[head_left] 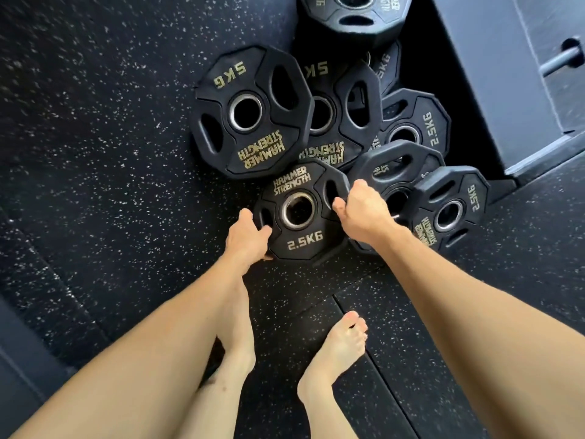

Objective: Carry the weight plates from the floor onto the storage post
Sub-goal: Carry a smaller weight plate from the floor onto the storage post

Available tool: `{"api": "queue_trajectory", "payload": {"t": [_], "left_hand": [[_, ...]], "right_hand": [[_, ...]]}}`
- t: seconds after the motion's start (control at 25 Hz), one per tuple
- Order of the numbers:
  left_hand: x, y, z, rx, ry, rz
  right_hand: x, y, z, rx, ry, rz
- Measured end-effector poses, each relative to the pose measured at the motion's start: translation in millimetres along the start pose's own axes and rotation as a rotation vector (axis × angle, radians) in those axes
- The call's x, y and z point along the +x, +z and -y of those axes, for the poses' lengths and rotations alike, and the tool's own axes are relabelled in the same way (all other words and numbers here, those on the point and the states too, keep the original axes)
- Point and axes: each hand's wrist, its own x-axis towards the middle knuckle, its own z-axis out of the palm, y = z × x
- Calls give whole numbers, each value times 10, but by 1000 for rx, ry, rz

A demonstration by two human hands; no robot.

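Observation:
A black 2.5 kg plate [300, 229] with gold lettering lies nearest to me on the speckled rubber floor. My left hand [247, 239] grips its left edge, thumb on top. My right hand [361, 213] grips its right edge, fingers curled into the grip slot. Behind it lie two 5 kg plates [250, 112] [342, 112] overlapping each other. To the right, more 2.5 kg plates [449, 210] [414, 128] lean on one another. Another plate [354, 17] sits at the top edge.
A dark grey machine base [506, 74] with a metal peg [560, 58] stands at the top right. My bare feet [335, 350] stand on the floor below the plates. A dark raised edge [19, 353] runs along the lower left.

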Motion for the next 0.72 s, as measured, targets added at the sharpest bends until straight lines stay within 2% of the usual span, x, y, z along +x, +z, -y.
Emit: {"api": "queue_trajectory", "payload": {"t": [0.08,0.24,0.4,0.56,0.72], "left_hand": [[-240,-255,-81,27,21,37],[-986,-760,-318,-140,91,73],[-1854,-1291,-591,-415,200,2],[-2922,-1818,-930,-833,109,-19],[-4073,-2398,-1215,-882,165,-54]], "right_hand": [[-222,-77,110,81,49,17],[-882,-457,193,161,29,1],[-1657,-1031,312,311,18,-10],[-2587,-1648,564,565,-7,-72],[-3642,-2293,879,675,-139,-164]]}}
